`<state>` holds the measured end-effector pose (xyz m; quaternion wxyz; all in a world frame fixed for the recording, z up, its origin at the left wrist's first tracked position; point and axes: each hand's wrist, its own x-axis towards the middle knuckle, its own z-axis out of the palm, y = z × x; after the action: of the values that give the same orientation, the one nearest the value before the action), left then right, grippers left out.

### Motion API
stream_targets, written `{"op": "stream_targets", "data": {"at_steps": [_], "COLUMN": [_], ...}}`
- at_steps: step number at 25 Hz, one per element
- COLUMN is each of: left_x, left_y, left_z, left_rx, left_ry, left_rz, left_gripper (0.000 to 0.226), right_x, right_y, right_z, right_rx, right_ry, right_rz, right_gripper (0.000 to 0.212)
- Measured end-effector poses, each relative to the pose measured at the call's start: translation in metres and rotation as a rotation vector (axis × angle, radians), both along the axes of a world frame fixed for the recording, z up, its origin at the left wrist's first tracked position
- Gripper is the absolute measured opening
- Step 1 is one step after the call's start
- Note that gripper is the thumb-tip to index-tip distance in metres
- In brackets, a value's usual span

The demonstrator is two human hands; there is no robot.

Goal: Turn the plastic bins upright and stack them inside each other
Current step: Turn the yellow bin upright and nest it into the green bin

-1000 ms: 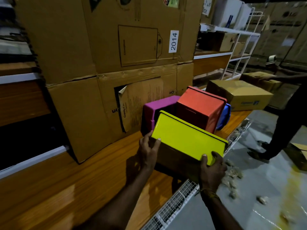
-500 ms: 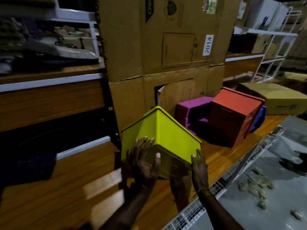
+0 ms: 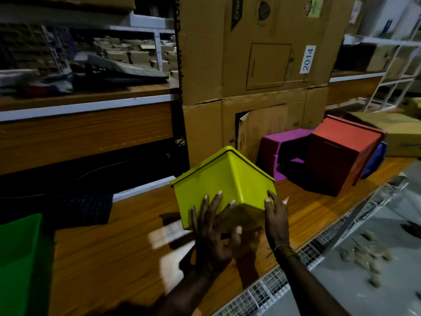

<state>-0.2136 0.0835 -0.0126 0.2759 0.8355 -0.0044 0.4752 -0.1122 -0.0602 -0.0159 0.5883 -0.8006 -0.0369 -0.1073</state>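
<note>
I hold a yellow plastic bin (image 3: 224, 179) above the wooden shelf, rim up and tilted with one corner toward me. My left hand (image 3: 211, 226) cups its underside and left wall. My right hand (image 3: 274, 215) presses its right wall. To the right a purple bin (image 3: 282, 144) lies on its side against the cardboard, an orange bin (image 3: 346, 151) sits tipped with its base upward, and a blue bin (image 3: 376, 159) peeks out behind the orange one. A green bin (image 3: 21, 258) stands at the far left edge.
Tall cardboard boxes (image 3: 262, 65) stand directly behind the bins. The wooden shelf (image 3: 118, 258) has a wire-mesh front edge (image 3: 273, 290). A dark keyboard (image 3: 77, 210) lies to the left. Another cardboard box (image 3: 398, 131) rests at the far right. Debris litters the grey floor (image 3: 364, 254).
Both hands lifted the yellow bin away from the other bins, turned it rim up and carried it left. The view swung left and the green bin came into sight.
</note>
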Motion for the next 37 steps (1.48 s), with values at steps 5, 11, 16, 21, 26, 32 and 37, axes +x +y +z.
{"op": "stream_targets", "data": {"at_steps": [5, 11, 16, 21, 26, 32, 37], "left_x": [-0.008, 0.003, 0.033, 0.052, 0.032, 0.026, 0.02], "left_y": [-0.018, -0.019, -0.001, 0.027, 0.019, 0.039, 0.066], "left_z": [0.011, 0.009, 0.036, 0.061, 0.056, 0.04, -0.008], "left_rx": [0.061, 0.061, -0.735, -1.34, -1.198, -1.236, -1.375], "left_ry": [0.035, 0.069, 0.171, 0.366, 0.266, 0.299, 0.484], "left_rz": [-0.121, -0.197, 0.003, -0.076, 0.032, 0.105, 0.004], "left_gripper": [0.047, 0.038, 0.06, 0.053, 0.038, 0.045, 0.068], "right_x": [-0.029, -0.024, -0.014, -0.002, -0.017, -0.021, -0.016], "right_y": [0.003, -0.013, -0.024, -0.03, -0.031, -0.017, -0.011], "right_z": [0.071, 0.119, 0.097, 0.081, 0.07, 0.042, 0.033], "right_rx": [0.017, -0.233, -0.087, -0.029, 0.281, 0.388, 0.355], "right_ry": [-0.114, -0.148, 0.002, 0.068, 0.27, 0.393, 0.404], "right_rz": [0.136, 0.314, 0.262, 0.301, 0.321, 0.191, 0.146], "right_gripper": [0.065, 0.087, 0.093, 0.078, 0.058, 0.058, 0.031]}}
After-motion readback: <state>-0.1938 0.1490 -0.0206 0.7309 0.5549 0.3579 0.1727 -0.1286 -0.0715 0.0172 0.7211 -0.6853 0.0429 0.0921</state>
